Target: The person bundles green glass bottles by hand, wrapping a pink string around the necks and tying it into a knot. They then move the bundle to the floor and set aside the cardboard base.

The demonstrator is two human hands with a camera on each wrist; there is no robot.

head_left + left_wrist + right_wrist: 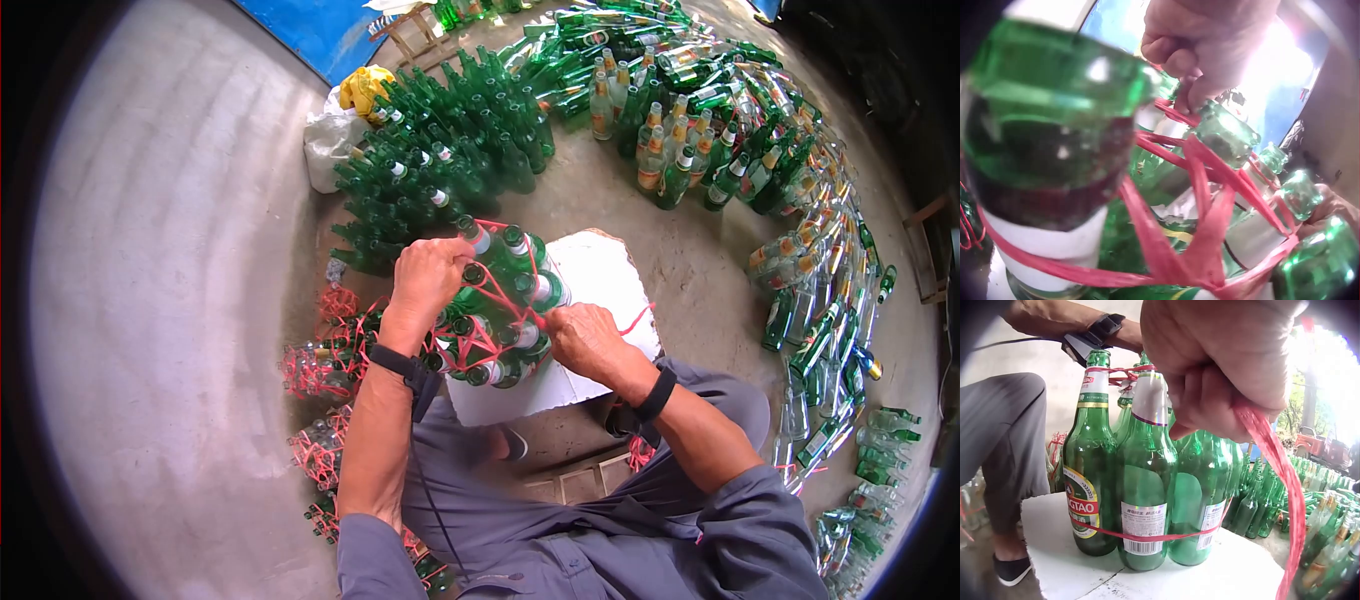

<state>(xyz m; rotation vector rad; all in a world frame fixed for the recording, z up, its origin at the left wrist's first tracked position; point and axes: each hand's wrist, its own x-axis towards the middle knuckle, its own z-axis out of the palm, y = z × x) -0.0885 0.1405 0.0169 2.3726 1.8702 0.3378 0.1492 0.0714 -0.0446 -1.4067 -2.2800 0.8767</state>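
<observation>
Several green bottles [540, 290] [1141, 469] stand bunched together on a white board [600, 260] [1054, 550]. Red plastic ribbon [1210, 169] [1160, 537] runs around their necks and lower down around their bodies. At the far left of the bunch, my left hand [430, 280] [1210, 37] pinches the ribbon beside a bottle neck, fingers curled. My right hand [590, 340] [1222, 369] is at the bunch's right side, curled round the ribbon, whose loose end [1288, 500] hangs down from the fist.
Many green bottles [440, 150] stand beyond the board at the left. Piled and standing bottles [690, 150] curve round the right. Ribbon-tied bottles [325, 370] are left of the knees. A white sack [330, 145] and yellow bag [365, 88] lie by the wall.
</observation>
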